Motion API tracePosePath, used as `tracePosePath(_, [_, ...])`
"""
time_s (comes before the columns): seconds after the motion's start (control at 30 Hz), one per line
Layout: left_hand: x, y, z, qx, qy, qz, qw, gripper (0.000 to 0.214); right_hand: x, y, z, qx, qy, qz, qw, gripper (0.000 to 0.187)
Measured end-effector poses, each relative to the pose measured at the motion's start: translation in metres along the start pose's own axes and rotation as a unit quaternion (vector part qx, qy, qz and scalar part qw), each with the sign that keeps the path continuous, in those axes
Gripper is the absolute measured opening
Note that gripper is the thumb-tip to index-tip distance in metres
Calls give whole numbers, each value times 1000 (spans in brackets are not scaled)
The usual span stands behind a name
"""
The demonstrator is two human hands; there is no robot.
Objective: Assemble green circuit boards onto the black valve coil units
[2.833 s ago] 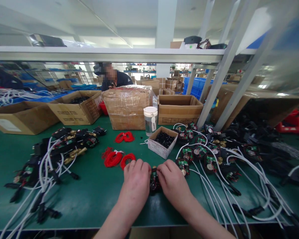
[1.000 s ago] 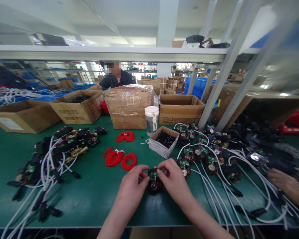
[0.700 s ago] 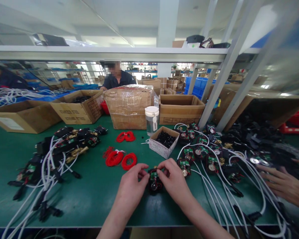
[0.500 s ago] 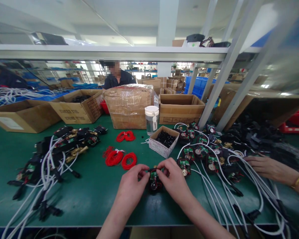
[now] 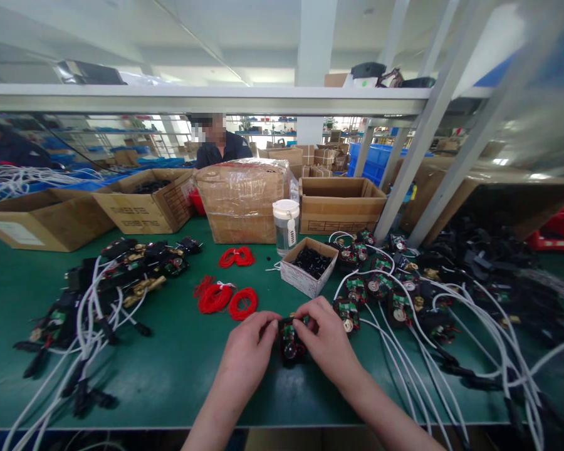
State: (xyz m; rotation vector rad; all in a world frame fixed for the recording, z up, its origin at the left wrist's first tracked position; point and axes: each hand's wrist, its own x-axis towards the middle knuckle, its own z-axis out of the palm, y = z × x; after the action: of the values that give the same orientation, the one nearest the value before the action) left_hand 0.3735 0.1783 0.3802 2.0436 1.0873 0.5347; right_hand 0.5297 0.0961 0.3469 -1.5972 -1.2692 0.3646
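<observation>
In front of me on the green table lies a small black housing (image 5: 290,352) with a green circuit board, red wires and a round metal part. My left hand (image 5: 250,347) is closed at its upper left edge, thumb and forefinger pinched. On the upper right side, my right hand (image 5: 328,335) pinches the housing, its fingertips on the top edge. The fingers hide whatever small piece may be between them. Just beyond stands a small carton (image 5: 305,282) filled with small black parts. Red wire coils (image 5: 243,304) lie to the left of it.
Similar housings with white cables lie in a pile on the left (image 5: 122,269) and in another on the right (image 5: 399,307). A lidded cup (image 5: 286,228), a taped carton (image 5: 244,207) and an open carton (image 5: 343,207) stand behind. Metal posts (image 5: 408,125) rise at right. A person (image 5: 223,147) is across the table.
Another person's hand at the right has left the view, and the white cables there have shifted. My left fingertips have moved slightly left; my right hand has barely moved.
</observation>
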Motion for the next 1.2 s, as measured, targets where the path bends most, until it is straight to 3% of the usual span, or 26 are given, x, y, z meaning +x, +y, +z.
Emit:
tracePosePath(0.3, [2,-2,-3,-14,-20,5,1000,23,0,-3,1,4,9,0,1000,14])
tracePosePath(0.47, [8,16,-6,73,-28,55,995,16,-1,0,2,5,9,1,1000,14])
tracePosePath(0.7, [13,37,-2,239,-31,74,968,15,1,3,0,13,-8,1,1000,15])
tracePosePath(0.93, [11,37,0,285,-24,101,953,19,-4,2,-8,31,-33,6,999,27])
tracePosePath(1.2, [10,31,6,317,-1,159,935,20,-3,0,-7,17,-26,10,999,24])
